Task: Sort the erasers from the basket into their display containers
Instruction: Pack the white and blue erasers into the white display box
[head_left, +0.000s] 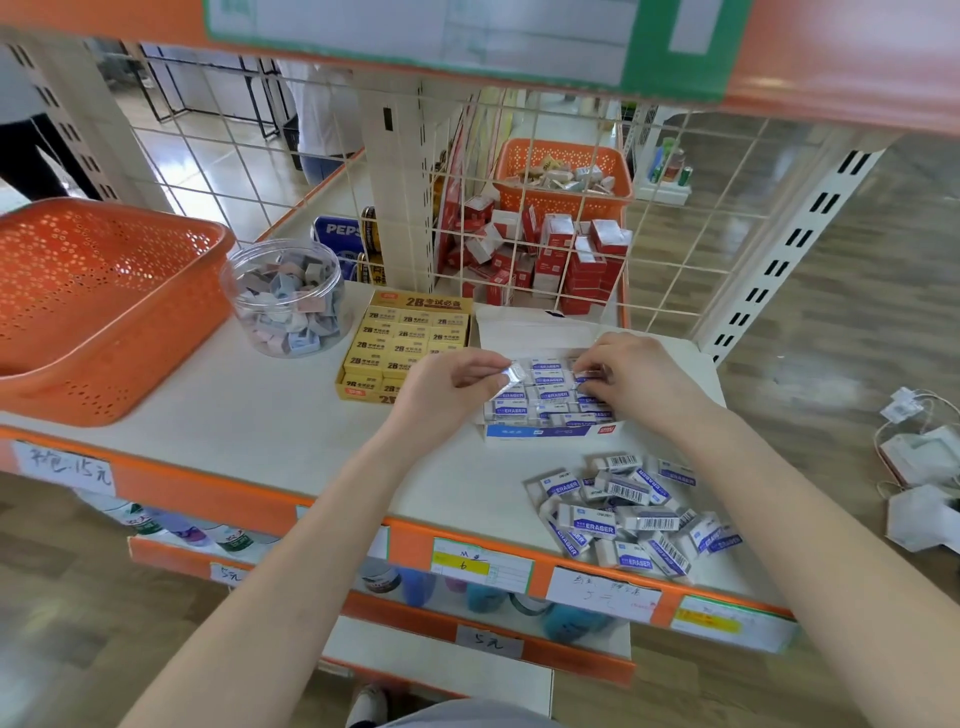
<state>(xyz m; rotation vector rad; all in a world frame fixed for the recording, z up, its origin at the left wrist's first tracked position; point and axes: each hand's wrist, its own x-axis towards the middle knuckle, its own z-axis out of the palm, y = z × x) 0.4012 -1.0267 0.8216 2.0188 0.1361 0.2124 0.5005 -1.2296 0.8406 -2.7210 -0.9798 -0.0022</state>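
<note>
A white and blue display box (545, 431) on the shelf holds rows of blue-labelled erasers. My left hand (452, 384) pinches one wrapped eraser (514, 373) just above the box's left side. My right hand (628, 374) reaches into the box's right side, its fingertips curled on an eraser (587, 375) lying there. A loose pile of the same erasers (634, 514) lies at the shelf's front right. The orange basket (98, 306) stands at the left. A yellow 2B eraser box (405, 348) and a clear jar of pastel erasers (288, 299) sit between the basket and the blue box.
A wire grid (519, 208) backs the shelf; behind it are red boxes and a second orange basket (563, 179). Price tags line the orange shelf edge (483, 564). White items and cables (919, 467) lie on the floor at right.
</note>
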